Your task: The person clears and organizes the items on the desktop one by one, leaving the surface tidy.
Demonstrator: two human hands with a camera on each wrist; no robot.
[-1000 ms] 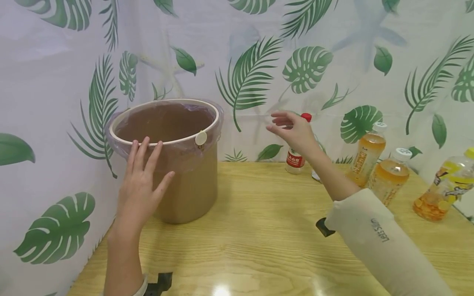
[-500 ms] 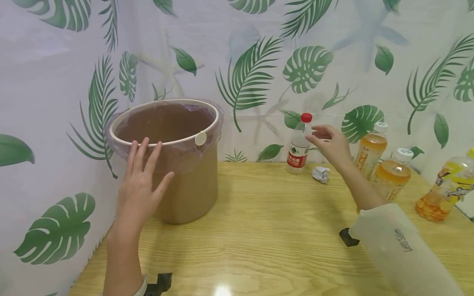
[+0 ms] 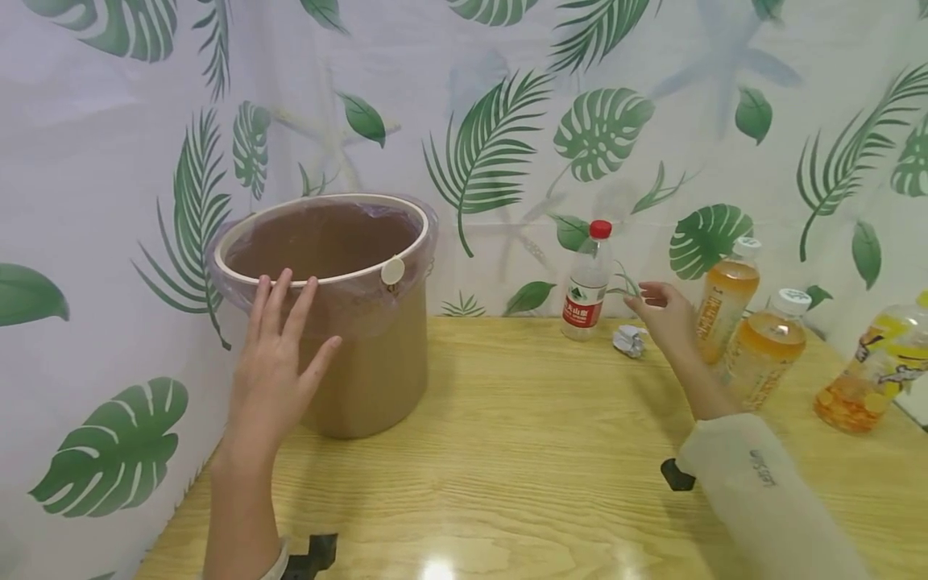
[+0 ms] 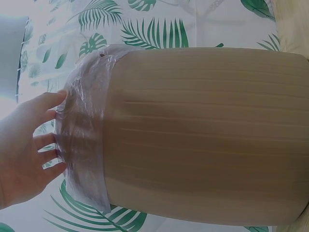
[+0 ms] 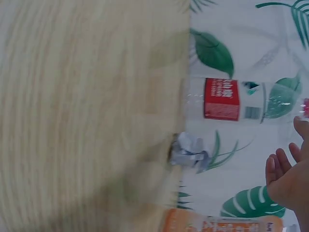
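My left hand rests its spread fingertips against the near rim of a brown bin, which is lined with a thin clear plastic bag. In the head view my right hand hovers above and just right of a crumpled paper ball, fingers loosely bent and holding nothing. The paper ball lies on the table beside a clear plastic water bottle with a red cap and a red-and-white label. That bottle stands upright, left of the paper.
Two bottles of orange drink with white caps, the nearer one and the farther one, stand right of my right hand. A yellow-labelled bottle is farther right. A leaf-patterned sheet hangs behind the wooden table.
My right hand has swung right from in front of the water bottle, then dropped toward the crumpled paper, uncovering both. The left hand stays at the bin's rim.
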